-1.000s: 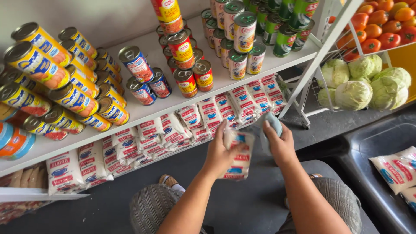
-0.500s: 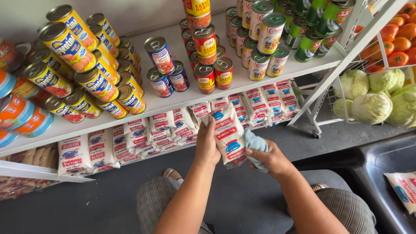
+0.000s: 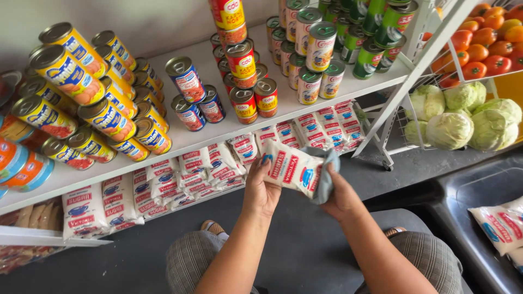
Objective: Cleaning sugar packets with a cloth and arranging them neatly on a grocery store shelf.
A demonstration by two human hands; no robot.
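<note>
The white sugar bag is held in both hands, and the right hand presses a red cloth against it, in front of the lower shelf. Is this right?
Not quite: the cloth is grey-blue, not red, as the head view shows. The rest stands: the left hand and the right hand hold the white sugar bag in front of the lower shelf.

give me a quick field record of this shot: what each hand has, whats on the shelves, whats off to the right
left hand: the left hand grips one end of a white sugar packet
right hand: the right hand presses a grey-blue cloth to the packet's other end
upper shelf: the white shelf carries cans, some stacked, yellow ones lying on their sides
lower shelf: rows of sugar packets
right side: cabbages and tomatoes in a wire rack
far right: dark bin holding another packet
</note>
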